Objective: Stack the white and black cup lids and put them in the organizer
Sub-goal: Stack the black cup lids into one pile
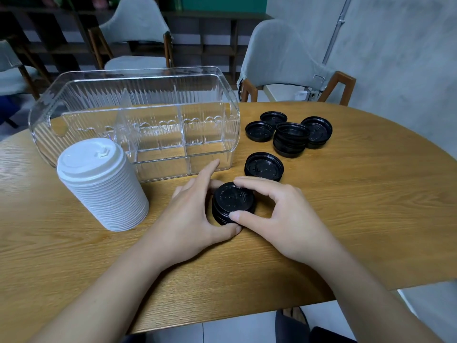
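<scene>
At frame centre, left hand (193, 214) and right hand (279, 214) clamp curled fingers around the short black lid stack (232, 201), squaring it for transfer.

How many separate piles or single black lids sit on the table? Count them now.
6: one stack held between both hands, one just beyond it, and four right of the organizer. Lids within stacks can't be counted.

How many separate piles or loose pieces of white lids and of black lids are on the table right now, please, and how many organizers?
White lid stack: 1
Black lid piles or singles: 6, counting the black stack gripped by the left hand and right hand
Clear organizer: 1
Total: 8
</scene>
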The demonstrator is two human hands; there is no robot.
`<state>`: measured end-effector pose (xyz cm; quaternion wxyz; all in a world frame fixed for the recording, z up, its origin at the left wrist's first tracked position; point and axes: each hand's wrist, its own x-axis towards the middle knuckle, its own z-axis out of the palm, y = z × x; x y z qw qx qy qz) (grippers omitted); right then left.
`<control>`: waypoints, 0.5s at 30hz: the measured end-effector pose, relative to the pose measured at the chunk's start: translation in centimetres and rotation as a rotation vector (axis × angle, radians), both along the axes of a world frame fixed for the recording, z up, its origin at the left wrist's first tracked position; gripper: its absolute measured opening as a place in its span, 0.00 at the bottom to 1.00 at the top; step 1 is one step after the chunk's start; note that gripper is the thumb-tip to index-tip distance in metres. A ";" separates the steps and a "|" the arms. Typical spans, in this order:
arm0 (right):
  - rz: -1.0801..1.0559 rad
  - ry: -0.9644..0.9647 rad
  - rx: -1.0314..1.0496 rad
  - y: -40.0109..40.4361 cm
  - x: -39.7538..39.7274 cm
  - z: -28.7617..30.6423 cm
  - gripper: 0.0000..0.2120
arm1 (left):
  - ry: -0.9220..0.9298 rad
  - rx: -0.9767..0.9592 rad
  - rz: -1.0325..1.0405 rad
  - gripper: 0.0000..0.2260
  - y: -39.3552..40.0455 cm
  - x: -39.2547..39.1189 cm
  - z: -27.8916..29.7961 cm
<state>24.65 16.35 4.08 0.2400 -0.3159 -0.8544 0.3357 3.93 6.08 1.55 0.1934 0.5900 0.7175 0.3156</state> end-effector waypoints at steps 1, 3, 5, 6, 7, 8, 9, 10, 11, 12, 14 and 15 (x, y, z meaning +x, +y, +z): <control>-0.007 0.001 -0.003 0.0 0.0 0.0 0.29 | 0.002 0.000 0.001 0.58 0.0 -0.1 -0.1; -0.029 0.003 0.000 -0.1 0.0 0.0 0.28 | 0.005 0.004 0.010 0.58 0.2 -0.1 -0.3; -0.058 0.005 0.008 -0.2 -0.1 -0.1 0.28 | 0.004 0.008 0.022 0.58 0.3 -0.1 -0.4; -0.076 0.003 0.011 -0.3 -0.2 -0.1 0.28 | 0.003 0.009 0.029 0.59 0.4 -0.2 -0.5; -0.092 -0.001 0.015 -0.4 -0.3 -0.1 0.29 | 0.004 0.009 0.033 0.59 0.4 -0.2 -0.5; -0.106 -0.005 0.021 -0.5 -0.4 0.0 0.29 | 0.004 0.006 0.034 0.59 0.4 -0.2 -0.6; -0.118 -0.008 0.030 -0.7 -0.5 0.0 0.29 | 0.002 0.003 0.031 0.58 0.4 -0.2 -0.6; -0.127 -0.009 0.038 -0.8 -0.6 0.0 0.29 | 0.000 0.001 0.028 0.58 0.3 -0.2 -0.6; -0.132 -0.006 0.042 -0.9 -0.7 -0.1 0.29 | 0.001 0.002 0.024 0.58 0.3 -0.2 -0.6; -0.136 -0.001 0.042 -1.1 -0.8 -0.1 0.28 | 0.004 0.007 0.020 0.58 0.3 -0.2 -0.6; -0.137 0.005 0.048 -1.3 -0.9 -0.1 0.26 | 0.006 0.012 0.014 0.57 0.3 -0.2 -0.6; -0.137 0.003 0.053 -1.4 -0.9 -0.2 0.26 | 0.002 0.012 0.009 0.56 0.4 -0.2 -0.7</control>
